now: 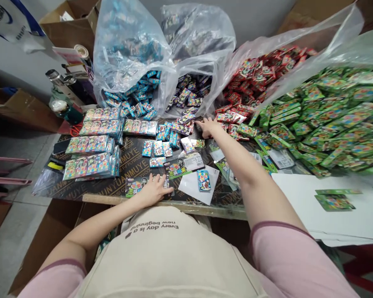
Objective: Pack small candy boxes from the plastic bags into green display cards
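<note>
My left hand point(153, 191) lies with fingers spread on a flat clear pouch with a printed card point(133, 185) near the table's front edge. Farther back, my right hand point(208, 126) reaches between the purple packets point(184, 129) and the red packets point(226, 118), fingers stretched out and nothing visibly held. Blue packets point(158, 148) lie in a loose group between my hands, with silvery ones beside them. A single blue packet point(204, 180) rests on a white paper sheet point(189, 188). Another printed pouch point(182, 164) with a barcode label lies beside my left hand.
Filled packs point(91, 165) are stacked at the left. Clear plastic bags point(127, 49) spill blue, purple and red packets along the back. A big heap of green packets point(335, 120) covers the right, behind a white board point(295, 194). Bottles point(64, 109) stand back left.
</note>
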### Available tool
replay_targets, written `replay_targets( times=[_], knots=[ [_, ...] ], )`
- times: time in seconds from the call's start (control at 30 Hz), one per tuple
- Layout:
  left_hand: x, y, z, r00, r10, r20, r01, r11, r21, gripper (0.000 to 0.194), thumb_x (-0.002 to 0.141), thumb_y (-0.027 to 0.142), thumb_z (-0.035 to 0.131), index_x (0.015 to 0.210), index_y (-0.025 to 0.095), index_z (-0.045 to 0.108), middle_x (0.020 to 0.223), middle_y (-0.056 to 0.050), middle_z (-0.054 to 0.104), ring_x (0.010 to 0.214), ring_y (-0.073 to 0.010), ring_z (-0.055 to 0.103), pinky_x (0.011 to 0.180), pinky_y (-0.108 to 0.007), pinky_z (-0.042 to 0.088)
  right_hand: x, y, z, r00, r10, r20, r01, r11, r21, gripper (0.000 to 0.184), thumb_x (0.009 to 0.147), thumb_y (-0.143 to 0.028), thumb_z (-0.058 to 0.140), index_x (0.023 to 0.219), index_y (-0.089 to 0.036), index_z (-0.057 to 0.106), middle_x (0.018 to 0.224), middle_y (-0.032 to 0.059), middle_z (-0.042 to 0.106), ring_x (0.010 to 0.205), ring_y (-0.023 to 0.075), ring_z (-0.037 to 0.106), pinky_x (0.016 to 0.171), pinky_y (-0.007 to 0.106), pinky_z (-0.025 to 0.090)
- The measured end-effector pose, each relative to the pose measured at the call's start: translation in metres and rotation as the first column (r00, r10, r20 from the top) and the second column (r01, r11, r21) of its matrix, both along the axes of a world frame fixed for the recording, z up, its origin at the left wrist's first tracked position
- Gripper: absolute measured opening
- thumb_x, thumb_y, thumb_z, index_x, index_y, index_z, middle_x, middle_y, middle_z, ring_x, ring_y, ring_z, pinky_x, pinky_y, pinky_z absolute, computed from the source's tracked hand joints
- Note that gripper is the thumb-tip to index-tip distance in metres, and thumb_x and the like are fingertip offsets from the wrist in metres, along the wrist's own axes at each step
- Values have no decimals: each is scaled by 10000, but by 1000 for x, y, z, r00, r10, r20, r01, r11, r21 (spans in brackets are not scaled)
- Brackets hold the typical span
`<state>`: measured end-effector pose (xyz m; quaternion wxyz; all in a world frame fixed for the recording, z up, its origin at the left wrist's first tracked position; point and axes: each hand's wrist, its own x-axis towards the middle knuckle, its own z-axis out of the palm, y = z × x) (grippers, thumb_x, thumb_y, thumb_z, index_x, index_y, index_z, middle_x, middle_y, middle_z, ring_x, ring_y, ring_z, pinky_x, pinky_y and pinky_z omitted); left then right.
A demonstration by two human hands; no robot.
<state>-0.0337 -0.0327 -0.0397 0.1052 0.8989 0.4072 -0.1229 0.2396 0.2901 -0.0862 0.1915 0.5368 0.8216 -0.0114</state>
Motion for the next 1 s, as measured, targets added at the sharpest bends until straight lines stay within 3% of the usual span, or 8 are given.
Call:
replay_targets(
  times=[0.17, 0.3, 0.4, 0.5, 0.57, 0.73, 0.9, 1.0],
  knots=[
    [-4, -6, -11, 1000, 0, 27, 0, 1000, 15, 382, 904, 255, 477, 1276, 337, 503, 1437, -147, 381, 1273, -381, 391, 972, -638, 333, 17, -28, 10, 973, 193, -127, -178, 977, 115, 738, 705, -291, 647, 1381, -141, 392, 1265, 225, 493, 1143, 380, 428, 904, 501, 362],
    [-5, -8, -12, 997, -1, 74, -1, 999, 33, 283, 891, 255, 504, 1165, 267, 575, 1436, -163, 381, 1278, -392, 389, 965, -624, 343, 20, -50, 40, 914, 122, -387, -27, 970, 242, 900, 655, -262, 709, 1426, -53, 294, 1293, 248, 438, 1115, 372, 467, 926, 479, 397],
    [-8, -4, -9, 989, 24, 144, -25, 1000, 9, 320, 839, 254, 582, 1158, 231, 576, 1412, -185, 390, 1253, -391, 411, 963, -583, 363, 8, -99, 59, 664, 119, -738, 135, 952, 276, 990, 662, -385, 719, 1462, -99, 211, 1355, 202, 411, 1182, 348, 467, 986, 466, 414],
    [-15, 3, -4, 931, 158, 330, -142, 987, -70, 726, 730, 275, 708, 1380, 223, 390, 1321, -178, 461, 1184, -338, 475, 956, -488, 409, -16, -181, 65, 344, 125, -931, 99, 981, 168, 866, 694, -448, 683, 1425, -198, 292, 1338, 119, 482, 1175, 294, 523, 1000, 451, 436],
    [-19, 8, -2, 834, 267, 483, -241, 964, -116, 979, 677, 293, 755, 1478, 216, 196, 1304, -161, 481, 1175, -313, 488, 974, -460, 414, -33, -237, 61, 251, 104, -962, 83, 988, 129, 782, 685, -396, 691, 1378, -229, 368, 1320, 97, 522, 1174, 279, 547, 1026, 442, 420],
    [-20, 12, 1, 635, 341, 693, -300, 936, -185, 1174, 629, 316, 798, 1506, 230, 23, 1432, -164, 387, 1228, -303, 485, 1047, -466, 380, -62, -307, 39, 296, 39, -954, 100, 992, 71, 789, 612, -334, 741, 1332, -263, 427, 1339, 88, 553, 1279, 320, 480, 1134, 535, 224],
    [-16, 3, 1, 584, 373, 721, -266, 927, -264, 1197, 611, 329, 808, 1507, 231, 19, 1318, -131, 504, 1209, -285, 514, 1038, -449, 402, -58, -295, 25, 217, -141, -966, -129, 977, -171, 842, 625, -467, 771, 1363, -261, 421, 1440, 112, 458, 1429, 312, 254, 1146, 516, 198],
    [-15, 1, 0, 591, 385, 709, -268, 923, -277, 1147, 639, 342, 789, 1504, 239, 42, 1338, -128, 491, 1215, -277, 514, 1043, -440, 400, -54, -290, 23, 270, -162, -949, -241, 943, -230, 911, 666, -609, 709, 1436, -288, 344, 1541, 99, 300, 1470, 305, 79, 1155, 533, 157]
  ],
)
